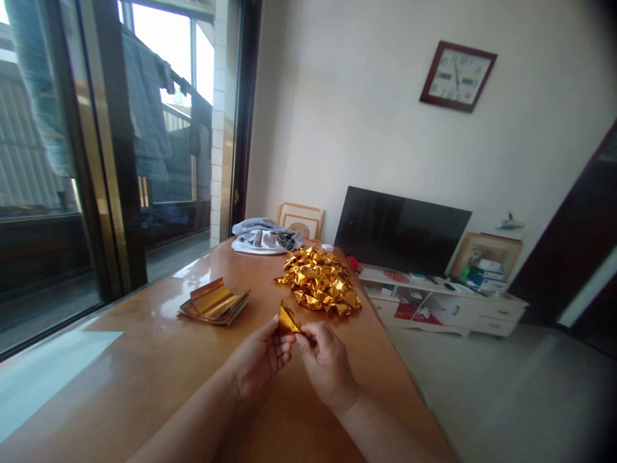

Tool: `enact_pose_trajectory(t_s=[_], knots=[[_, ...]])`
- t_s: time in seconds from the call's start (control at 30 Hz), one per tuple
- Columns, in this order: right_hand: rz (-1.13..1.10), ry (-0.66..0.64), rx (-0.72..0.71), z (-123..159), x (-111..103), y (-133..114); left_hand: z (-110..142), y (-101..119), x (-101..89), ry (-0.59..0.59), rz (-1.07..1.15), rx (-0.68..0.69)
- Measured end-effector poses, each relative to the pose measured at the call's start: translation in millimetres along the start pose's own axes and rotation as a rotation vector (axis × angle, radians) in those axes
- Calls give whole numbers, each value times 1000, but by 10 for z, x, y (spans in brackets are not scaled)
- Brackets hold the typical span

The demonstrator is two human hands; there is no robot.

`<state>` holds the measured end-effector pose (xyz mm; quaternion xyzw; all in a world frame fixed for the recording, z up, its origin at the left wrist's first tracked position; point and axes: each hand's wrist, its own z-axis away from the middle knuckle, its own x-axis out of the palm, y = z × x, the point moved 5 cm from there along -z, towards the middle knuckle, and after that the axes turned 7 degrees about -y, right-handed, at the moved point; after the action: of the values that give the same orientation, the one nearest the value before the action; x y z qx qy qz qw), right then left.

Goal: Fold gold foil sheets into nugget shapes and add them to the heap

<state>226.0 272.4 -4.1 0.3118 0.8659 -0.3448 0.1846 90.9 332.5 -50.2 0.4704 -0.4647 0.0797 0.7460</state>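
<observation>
Fold: between our hands, over the table; peak up, long axis slanting down rightward.
Left hand: pinching the fold's left side, lower fingers loosely curled.
Right hand: pinching its right corner.
Pile: shiny gold foil, pointed, angular.
Stack: gold sheets, topmost curled.

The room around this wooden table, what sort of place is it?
Probably a living room in someone's home: there's a large television, a low white cabinet and a wall clock.
</observation>
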Motion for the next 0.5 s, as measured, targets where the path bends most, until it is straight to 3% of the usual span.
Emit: enact_pose_trajectory(t_s=[0.23,0.5], knots=[[36,30,-44,7,-2,8,2,0,10,11,10,4],[-42,-20,-131,5,-73,-145,8,85,61,-127,63,46]])
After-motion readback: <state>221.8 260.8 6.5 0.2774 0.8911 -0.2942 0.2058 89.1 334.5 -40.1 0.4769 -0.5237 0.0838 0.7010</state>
